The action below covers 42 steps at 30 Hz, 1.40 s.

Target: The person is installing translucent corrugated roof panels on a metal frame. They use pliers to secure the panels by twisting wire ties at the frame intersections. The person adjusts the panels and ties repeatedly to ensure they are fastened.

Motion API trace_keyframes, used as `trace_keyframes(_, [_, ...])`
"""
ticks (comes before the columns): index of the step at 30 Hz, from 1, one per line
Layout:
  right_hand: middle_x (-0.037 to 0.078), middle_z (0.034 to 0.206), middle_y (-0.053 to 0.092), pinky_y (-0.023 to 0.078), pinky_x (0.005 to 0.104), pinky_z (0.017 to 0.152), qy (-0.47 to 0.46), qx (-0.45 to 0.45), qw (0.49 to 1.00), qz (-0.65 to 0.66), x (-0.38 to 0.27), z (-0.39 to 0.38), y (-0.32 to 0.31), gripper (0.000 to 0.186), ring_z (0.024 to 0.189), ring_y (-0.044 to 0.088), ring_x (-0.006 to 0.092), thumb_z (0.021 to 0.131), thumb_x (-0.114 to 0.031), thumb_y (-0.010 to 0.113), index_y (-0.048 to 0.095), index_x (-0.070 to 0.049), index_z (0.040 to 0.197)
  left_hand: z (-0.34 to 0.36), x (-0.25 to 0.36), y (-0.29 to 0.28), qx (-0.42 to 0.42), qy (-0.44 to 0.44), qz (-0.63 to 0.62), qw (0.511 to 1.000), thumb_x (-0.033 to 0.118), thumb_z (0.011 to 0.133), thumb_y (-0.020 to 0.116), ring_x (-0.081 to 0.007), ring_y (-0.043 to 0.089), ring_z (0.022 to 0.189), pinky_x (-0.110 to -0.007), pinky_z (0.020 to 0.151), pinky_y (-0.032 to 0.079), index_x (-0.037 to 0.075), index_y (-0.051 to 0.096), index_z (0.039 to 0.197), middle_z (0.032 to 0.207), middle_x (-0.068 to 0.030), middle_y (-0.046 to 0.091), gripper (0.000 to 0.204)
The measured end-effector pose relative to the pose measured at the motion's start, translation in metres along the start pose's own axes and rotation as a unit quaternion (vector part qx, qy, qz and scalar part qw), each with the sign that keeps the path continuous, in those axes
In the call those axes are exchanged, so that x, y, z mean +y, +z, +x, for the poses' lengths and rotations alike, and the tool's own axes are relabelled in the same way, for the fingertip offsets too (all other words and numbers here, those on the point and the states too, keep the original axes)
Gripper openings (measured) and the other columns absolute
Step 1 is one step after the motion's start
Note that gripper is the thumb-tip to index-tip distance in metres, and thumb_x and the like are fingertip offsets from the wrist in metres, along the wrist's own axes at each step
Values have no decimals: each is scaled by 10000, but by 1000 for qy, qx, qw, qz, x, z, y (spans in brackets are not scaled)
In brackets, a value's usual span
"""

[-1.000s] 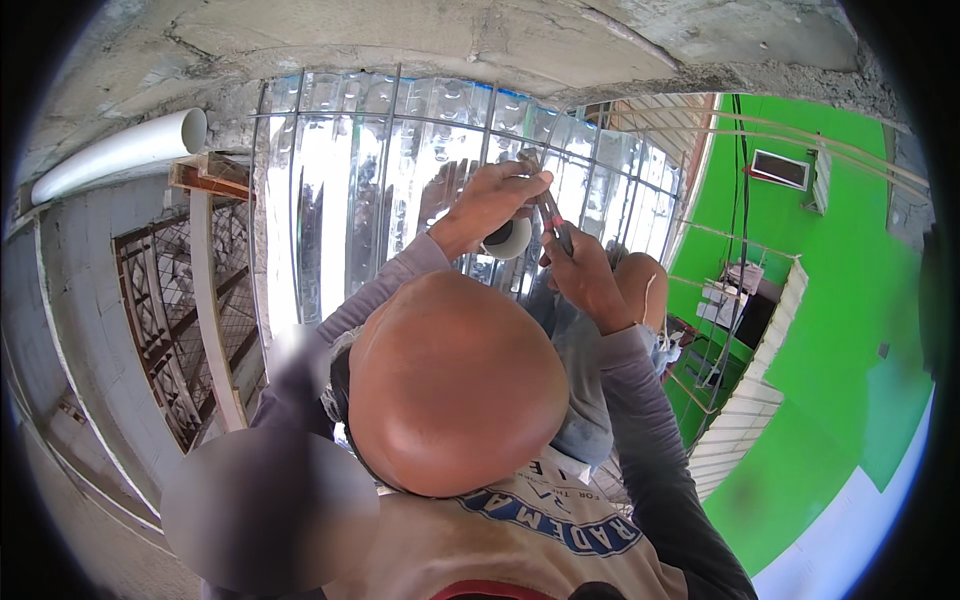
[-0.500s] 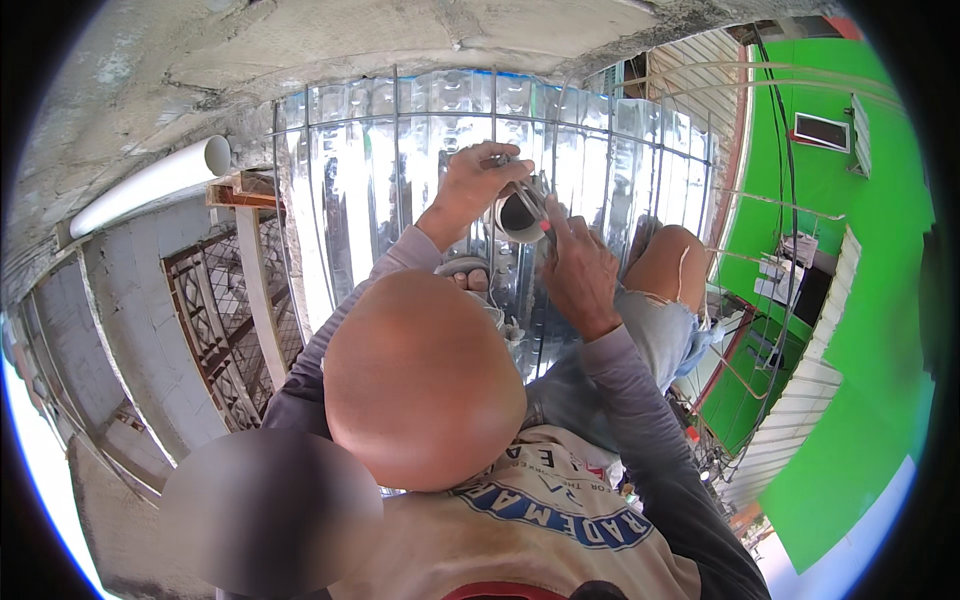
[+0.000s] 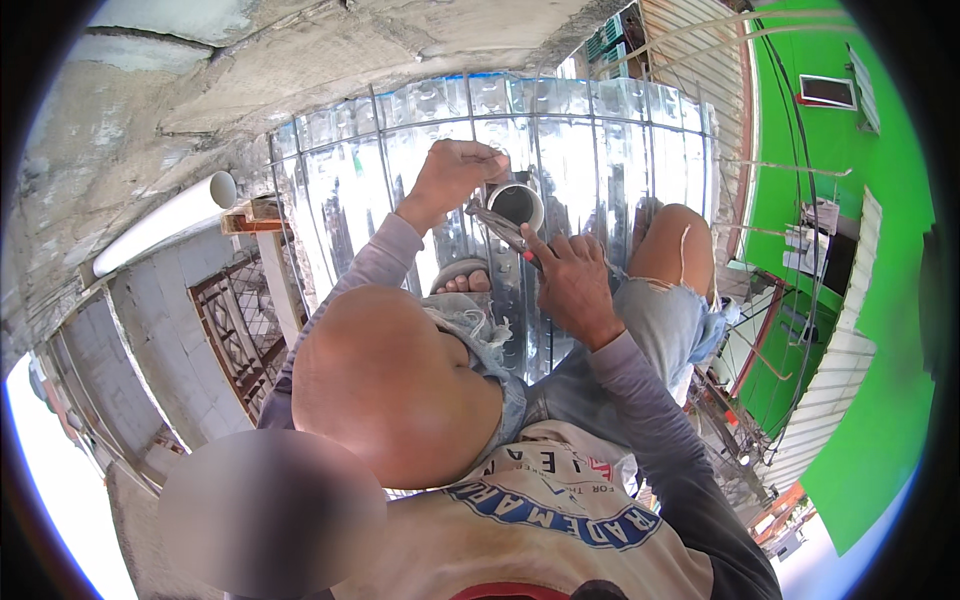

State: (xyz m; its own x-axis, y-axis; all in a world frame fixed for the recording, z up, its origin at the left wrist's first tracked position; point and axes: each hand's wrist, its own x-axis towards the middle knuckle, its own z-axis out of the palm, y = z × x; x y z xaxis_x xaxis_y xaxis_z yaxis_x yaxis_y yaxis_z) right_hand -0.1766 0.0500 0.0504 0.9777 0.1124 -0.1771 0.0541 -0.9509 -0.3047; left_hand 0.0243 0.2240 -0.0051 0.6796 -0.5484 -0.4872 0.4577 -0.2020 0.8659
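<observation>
A short white pipe stands with its round open end facing me, its inside dark. My right hand is closed around a pair of pincers with a bit of red on the handle. Their grey jaws point up and left, passing along the lower-left side of the pipe's mouth. Up at the pipe's far left side, my left hand is pinched shut near the rim. Whatever lies between its fingertips is too small to make out. Beneath both hands runs shiny ribbed metal decking.
Thin steel bars cross the decking in a grid. A long white pipe lies at the left beside a rough concrete wall. My sandalled foot rests near the pipe. Dark cables hang before a green wall at the right.
The pincers have swung from the pipe's upper right to its lower left, with my right hand slightly lower. My left hand has shifted a little left, its fingers apart from the pincers.
</observation>
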Motion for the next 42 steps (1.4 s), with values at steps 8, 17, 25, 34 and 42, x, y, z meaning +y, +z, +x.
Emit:
trace_keyframes(8, [282, 1153, 702, 537, 562, 908, 315, 33, 930, 185, 12, -6, 53, 486, 1040, 694, 468, 1035, -173, 568, 538, -1, 1489, -7, 3, -4, 51, -9, -100, 994, 283, 1005, 768, -179, 761, 938, -302, 879, 569, -39, 778, 1112, 1016, -126, 799, 340])
trace_keyframes(17, [212, 1036, 714, 565, 480, 788, 199, 142, 956, 162, 1, 28, 8, 443, 873, 730, 369, 975, -196, 713, 652, 7, 1365, -25, -3, 5, 53, -42, -129, 989, 254, 1007, 762, -193, 763, 955, -296, 852, 584, -49, 764, 1197, 1061, -145, 787, 359])
trace_keyframes(25, [180, 1042, 659, 569, 478, 748, 19, 136, 966, 219, -10, 75, 12, 384, 901, 693, 407, 964, -174, 706, 633, 46, 1270, -40, 7, 6, 34, -39, -102, 993, 250, 998, 774, -210, 775, 918, -303, 815, 621, -97, 749, 1190, 1035, -171, 792, 397])
trace_keyframes(34, [219, 1052, 638, 549, 510, 755, -49, 99, 973, 203, -23, 72, 16, 348, 878, 668, 434, 918, 41, 614, 629, 57, 1265, -50, 12, -16, 49, -26, -42, 998, 271, 983, 796, -252, 799, 890, -311, 780, 654, -155, 729, 1162, 984, -214, 786, 467])
trace_keyframes(42, [219, 840, 682, 511, 454, 665, 35, 171, 938, 301, -37, 97, 20, 120, 745, 667, 399, 919, 27, 618, 715, 62, 980, -58, 6, -12, 121, -30, -157, 980, 280, 987, 798, -216, 764, 1031, -306, 901, 611, -87, 719, 1246, 1121, -176, 775, 457])
